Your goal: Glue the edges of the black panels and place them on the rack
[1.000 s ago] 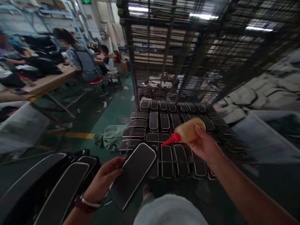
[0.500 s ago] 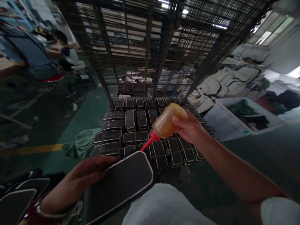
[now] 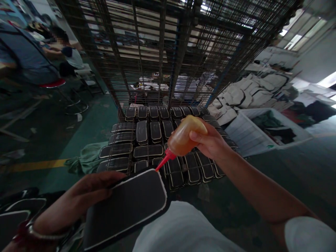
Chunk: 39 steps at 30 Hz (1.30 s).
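Note:
A dark rounded panel (image 3: pixel 128 206) with a whitish line around its edge lies tilted in front of my body. My left hand (image 3: pixel 88 192) grips its upper left edge, thumb on top and fingers along the far side. My right hand (image 3: pixel 207 140) is wrapped round a squeeze bottle (image 3: pixel 183 136) of amber liquid, tipped down to the left. The bottle's red nozzle (image 3: pixel 163 162) meets the white line at the panel's far right corner.
Many similar panels (image 3: pixel 148 151) lie in stacks beneath a wire rack (image 3: pixel 162 52). More panels (image 3: pixel 15 224) are at lower left. A green cloth (image 3: pixel 88 157) lies on the floor. At right stands a white bin (image 3: pixel 244 134); two people (image 3: pixel 23 56) (image 3: pixel 70 56) sit at upper left.
The view has shifted slightly, so most things appear a little further left. The panel, both hands and the bottle keep nearly the same arrangement, with the nozzle still at the panel's far right corner.

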Each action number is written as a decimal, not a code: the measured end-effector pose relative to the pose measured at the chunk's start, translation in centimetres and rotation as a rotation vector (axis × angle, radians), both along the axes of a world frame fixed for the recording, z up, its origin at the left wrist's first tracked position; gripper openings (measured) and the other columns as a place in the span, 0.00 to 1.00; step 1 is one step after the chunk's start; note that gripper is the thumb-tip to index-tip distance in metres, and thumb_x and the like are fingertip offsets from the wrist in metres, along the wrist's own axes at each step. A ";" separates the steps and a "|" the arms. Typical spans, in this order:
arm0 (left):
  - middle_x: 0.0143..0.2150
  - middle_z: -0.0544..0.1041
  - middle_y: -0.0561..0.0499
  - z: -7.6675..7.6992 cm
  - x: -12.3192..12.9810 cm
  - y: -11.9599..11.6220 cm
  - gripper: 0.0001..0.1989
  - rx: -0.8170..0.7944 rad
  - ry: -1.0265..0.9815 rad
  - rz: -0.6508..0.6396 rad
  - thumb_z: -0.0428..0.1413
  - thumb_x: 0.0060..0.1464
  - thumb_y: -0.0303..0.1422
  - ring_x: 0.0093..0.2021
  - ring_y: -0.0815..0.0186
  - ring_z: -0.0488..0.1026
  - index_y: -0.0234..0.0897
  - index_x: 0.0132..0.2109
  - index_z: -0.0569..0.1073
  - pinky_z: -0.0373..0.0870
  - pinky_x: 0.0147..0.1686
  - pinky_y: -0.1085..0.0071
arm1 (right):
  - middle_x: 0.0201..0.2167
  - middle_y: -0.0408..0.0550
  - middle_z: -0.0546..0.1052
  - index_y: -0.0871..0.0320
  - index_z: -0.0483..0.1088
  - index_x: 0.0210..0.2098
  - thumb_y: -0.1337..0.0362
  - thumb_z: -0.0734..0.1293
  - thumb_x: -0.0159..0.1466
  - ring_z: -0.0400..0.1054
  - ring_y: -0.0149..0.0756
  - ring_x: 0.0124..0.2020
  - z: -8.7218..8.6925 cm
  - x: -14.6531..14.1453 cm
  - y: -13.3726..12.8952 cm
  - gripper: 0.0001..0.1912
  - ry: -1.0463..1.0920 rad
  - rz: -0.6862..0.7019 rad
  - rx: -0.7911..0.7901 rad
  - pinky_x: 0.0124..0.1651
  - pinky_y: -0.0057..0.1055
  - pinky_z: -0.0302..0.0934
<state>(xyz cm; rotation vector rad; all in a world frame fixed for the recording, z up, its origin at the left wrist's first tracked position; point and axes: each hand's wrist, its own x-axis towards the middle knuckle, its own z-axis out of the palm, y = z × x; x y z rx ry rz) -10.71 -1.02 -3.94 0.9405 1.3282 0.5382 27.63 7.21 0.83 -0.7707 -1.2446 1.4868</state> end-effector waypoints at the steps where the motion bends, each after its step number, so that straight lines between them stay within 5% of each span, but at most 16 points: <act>1: 0.44 0.91 0.48 0.1 0.1 0.0 0.23 0.001 -0.007 0.021 0.73 0.34 0.45 0.43 0.43 0.86 0.49 0.42 0.91 0.85 0.45 0.50 | 0.40 0.44 0.80 0.52 0.79 0.50 0.53 0.86 0.56 0.75 0.41 0.41 -0.1 0.0 0.0 0.27 0.000 0.001 0.000 0.49 0.39 0.75; 8: 0.47 0.90 0.41 1.1 0.3 -0.3 0.21 0.001 -0.035 0.099 0.77 0.40 0.40 0.43 0.46 0.88 0.41 0.45 0.91 0.86 0.41 0.62 | 0.42 0.46 0.81 0.52 0.79 0.51 0.53 0.86 0.56 0.76 0.43 0.43 -0.6 0.6 -0.5 0.27 0.013 0.020 -0.008 0.48 0.39 0.75; 16: 0.44 0.91 0.41 0.2 -0.7 0.1 0.25 -0.071 -0.122 0.229 0.80 0.33 0.36 0.39 0.43 0.87 0.40 0.44 0.90 0.88 0.33 0.59 | 0.40 0.47 0.83 0.51 0.78 0.49 0.51 0.84 0.58 0.80 0.46 0.42 -0.9 0.5 -1.6 0.24 0.035 0.032 -0.017 0.48 0.42 0.76; 22: 0.45 0.91 0.43 0.1 0.6 0.0 0.29 -0.057 -0.153 0.389 0.81 0.26 0.31 0.39 0.45 0.87 0.43 0.43 0.90 0.87 0.32 0.62 | 0.36 0.44 0.81 0.52 0.80 0.46 0.51 0.85 0.58 0.77 0.39 0.32 -2.5 0.1 -1.2 0.22 0.081 -0.163 -0.051 0.27 0.30 0.72; 26: 0.43 0.91 0.42 0.3 2.0 0.0 0.30 -0.076 -0.177 0.504 0.82 0.18 0.29 0.38 0.46 0.87 0.42 0.38 0.90 0.87 0.29 0.64 | 0.33 0.43 0.79 0.54 0.79 0.43 0.52 0.85 0.58 0.75 0.36 0.28 -3.4 -0.6 -0.4 0.21 0.148 -0.309 -0.057 0.22 0.26 0.70; 33: 0.53 0.89 0.41 -1.1 1.4 -0.1 0.31 -0.069 -0.254 0.384 0.82 0.33 0.32 0.44 0.44 0.87 0.42 0.49 0.88 0.88 0.38 0.57 | 0.31 0.43 0.79 0.54 0.77 0.41 0.51 0.86 0.55 0.74 0.35 0.27 -4.4 -1.8 -0.4 0.23 0.157 -0.368 -0.108 0.21 0.25 0.69; 39: 0.47 0.90 0.40 -0.8 2.3 -0.1 0.34 -0.080 -0.273 0.493 0.83 0.24 0.29 0.38 0.48 0.87 0.37 0.46 0.87 0.87 0.32 0.61 | 0.33 0.44 0.79 0.55 0.78 0.42 0.51 0.86 0.54 0.74 0.37 0.28 -4.6 -2.9 -2.0 0.24 0.158 -0.329 -0.147 0.21 0.27 0.69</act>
